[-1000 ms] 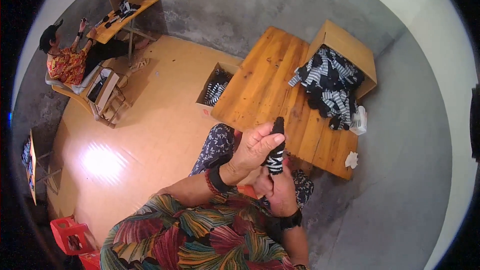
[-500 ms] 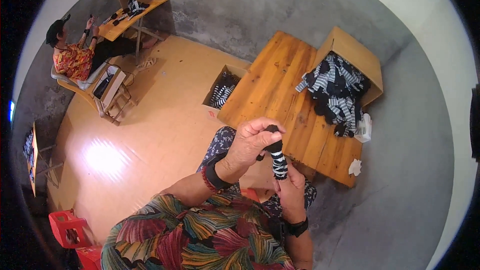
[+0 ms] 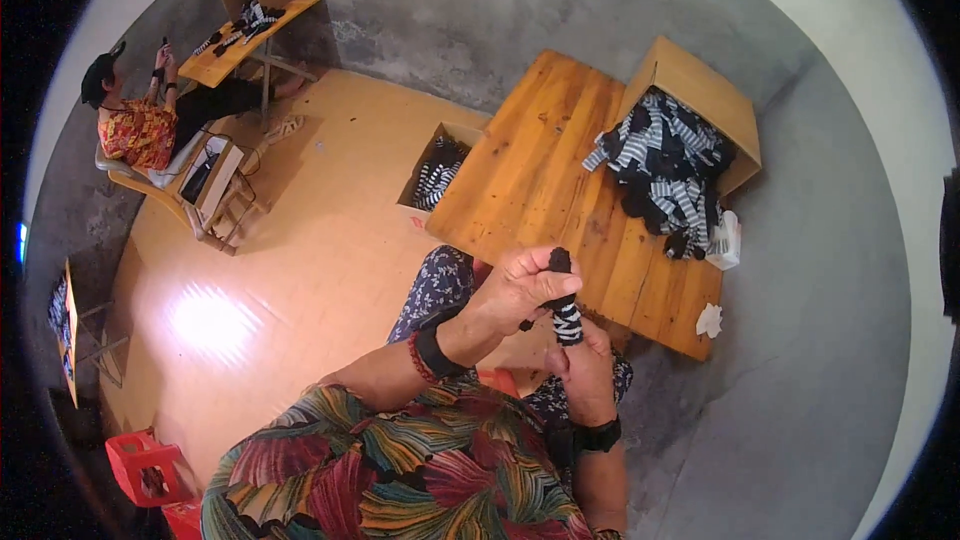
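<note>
A black-and-white striped knitted sock (image 3: pixel 567 323) is between my hands, above the near edge of the wooden table. My left hand (image 3: pixel 512 292) is closed on its black upper end, the thumb pressed along the side. A small black bit of knit shows below those fingers. My right hand (image 3: pixel 588 365) grips the striped lower end, its fingers partly hidden by the knit. Many similar striped socks (image 3: pixel 672 160) spill in a heap out of a cardboard box (image 3: pixel 735 112) lying on its side on the table.
The wooden table (image 3: pixel 520 150) stands ahead, with a white container (image 3: pixel 727 240) and crumpled tissue (image 3: pixel 709 320) at its right. An open box (image 3: pixel 410 195) of striped socks sits on the floor. Another person (image 3: pixel 140 130) sits far left at a table. Red stools (image 3: pixel 140 465) stand lower left.
The sock has bunched shorter between my hands, so less of its striped part shows. My left hand has moved slightly down and right. The whole view has shifted a little.
</note>
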Tool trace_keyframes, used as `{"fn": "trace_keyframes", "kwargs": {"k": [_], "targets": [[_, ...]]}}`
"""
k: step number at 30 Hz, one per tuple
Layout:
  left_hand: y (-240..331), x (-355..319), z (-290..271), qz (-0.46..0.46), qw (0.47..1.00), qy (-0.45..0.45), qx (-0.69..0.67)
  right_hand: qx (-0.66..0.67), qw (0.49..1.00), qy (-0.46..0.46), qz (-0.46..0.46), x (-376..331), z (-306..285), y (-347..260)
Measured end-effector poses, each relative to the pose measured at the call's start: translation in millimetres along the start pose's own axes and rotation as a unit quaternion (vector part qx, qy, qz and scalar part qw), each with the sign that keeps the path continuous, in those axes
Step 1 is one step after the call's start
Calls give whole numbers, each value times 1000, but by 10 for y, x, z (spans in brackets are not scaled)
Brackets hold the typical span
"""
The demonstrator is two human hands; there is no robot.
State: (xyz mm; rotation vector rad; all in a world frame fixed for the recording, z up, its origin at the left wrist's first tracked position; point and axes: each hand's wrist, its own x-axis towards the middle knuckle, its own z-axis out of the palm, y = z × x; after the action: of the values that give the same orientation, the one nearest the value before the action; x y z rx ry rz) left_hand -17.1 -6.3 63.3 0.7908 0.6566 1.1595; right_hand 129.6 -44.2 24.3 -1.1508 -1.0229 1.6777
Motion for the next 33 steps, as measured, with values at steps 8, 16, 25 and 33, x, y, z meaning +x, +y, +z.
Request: {"fn": "trace_keyframes", "kwargs": {"k": [8,16,25,33], "targets": [[179,-113,100,4,999,6,38,300,938,-141,102,-72,333,36],[387,189,-412,247,901,-85,346,60,995,-57,56,19,3,22],[196,76,-194,136,954,-82,253,-31,998,-48,10,-38,-122,93],[-84,97,-23,148,976,51,150,-23,999,-6,22,-85,102,22]]}}
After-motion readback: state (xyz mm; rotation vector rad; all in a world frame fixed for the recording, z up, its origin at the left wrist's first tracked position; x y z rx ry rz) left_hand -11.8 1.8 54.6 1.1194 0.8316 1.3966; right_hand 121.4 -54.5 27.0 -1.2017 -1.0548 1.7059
